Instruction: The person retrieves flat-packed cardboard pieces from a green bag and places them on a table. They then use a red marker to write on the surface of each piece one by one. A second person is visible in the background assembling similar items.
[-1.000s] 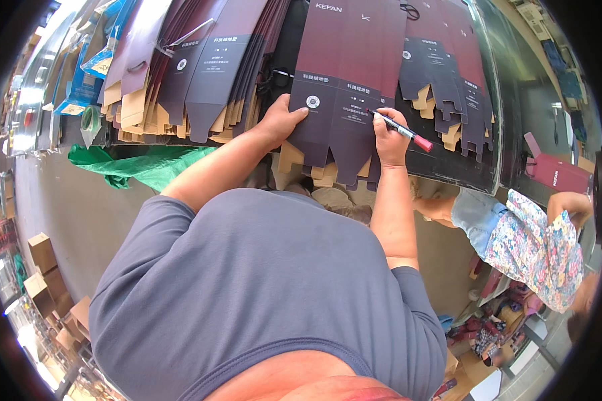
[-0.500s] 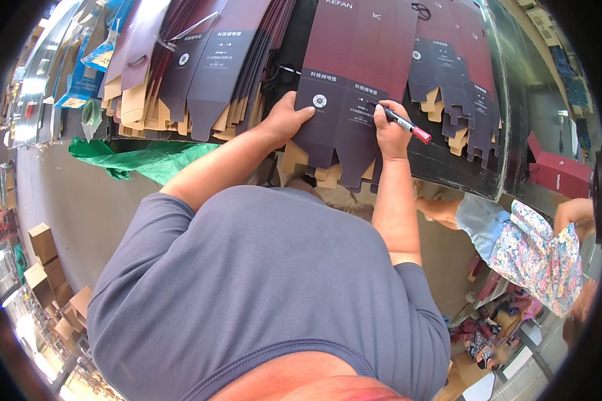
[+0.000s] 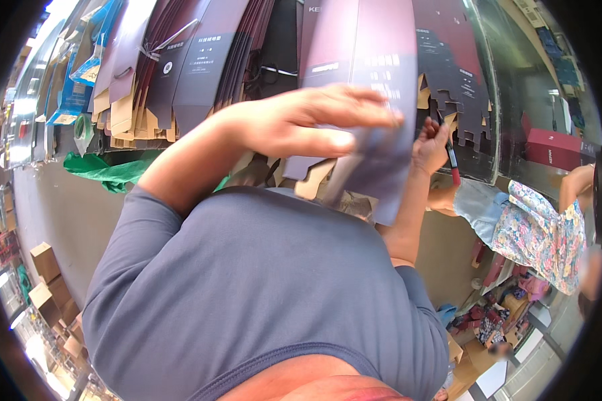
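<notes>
A flat-folded maroon and dark grey carton is lifted and tilted in front of me, its lower part smeared by motion. My left hand lies across it with fingers stretched out and thumb apart; whether it touches the card I cannot tell. Beyond the carton's right edge, my right hand is closed round a marker pen with a dark barrel and a red end. Part of another flat carton shows underneath, its brown inner flaps exposed.
Bundled flat cartons stand at the left, beside blue packaging and a tape roll. More flat cartons lie right. Green sheeting hangs at the table's edge. Another person in a floral top stands at the right, near a maroon box.
The carton has come up off the pile and shifted right. My left hand has moved from its left edge across its face. My right hand has drawn right and down with the marker pen.
</notes>
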A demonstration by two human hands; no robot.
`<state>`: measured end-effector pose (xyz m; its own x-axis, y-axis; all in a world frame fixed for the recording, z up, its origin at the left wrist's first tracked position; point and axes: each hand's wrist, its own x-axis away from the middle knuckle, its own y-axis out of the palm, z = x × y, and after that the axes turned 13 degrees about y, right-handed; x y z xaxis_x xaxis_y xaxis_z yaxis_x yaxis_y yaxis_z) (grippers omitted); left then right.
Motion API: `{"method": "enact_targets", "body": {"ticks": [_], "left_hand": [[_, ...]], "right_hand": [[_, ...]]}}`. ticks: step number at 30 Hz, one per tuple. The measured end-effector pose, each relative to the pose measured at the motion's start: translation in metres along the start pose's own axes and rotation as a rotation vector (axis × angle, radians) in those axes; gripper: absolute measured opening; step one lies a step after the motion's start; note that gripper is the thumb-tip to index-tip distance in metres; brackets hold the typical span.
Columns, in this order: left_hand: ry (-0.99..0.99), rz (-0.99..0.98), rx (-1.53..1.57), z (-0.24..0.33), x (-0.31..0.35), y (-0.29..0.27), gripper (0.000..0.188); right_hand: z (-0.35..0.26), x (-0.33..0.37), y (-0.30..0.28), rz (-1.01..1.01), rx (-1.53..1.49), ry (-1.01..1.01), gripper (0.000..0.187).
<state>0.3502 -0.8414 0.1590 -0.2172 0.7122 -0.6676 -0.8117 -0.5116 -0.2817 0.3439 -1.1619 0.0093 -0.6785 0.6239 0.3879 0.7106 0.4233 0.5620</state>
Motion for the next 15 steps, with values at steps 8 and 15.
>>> {"method": "enact_targets", "body": {"ticks": [8,15], "left_hand": [[-1.062,0.216,-0.958,-0.070,0.071,0.049,0.081],[-1.147,0.218,-0.800,-0.077,0.093,0.066,0.077]], "right_hand": [[-0.011,0.038,-0.008,-0.362,0.319,-0.006,0.013],[0.043,0.041,-0.004,-0.610,0.834,-0.220,0.013]]}}
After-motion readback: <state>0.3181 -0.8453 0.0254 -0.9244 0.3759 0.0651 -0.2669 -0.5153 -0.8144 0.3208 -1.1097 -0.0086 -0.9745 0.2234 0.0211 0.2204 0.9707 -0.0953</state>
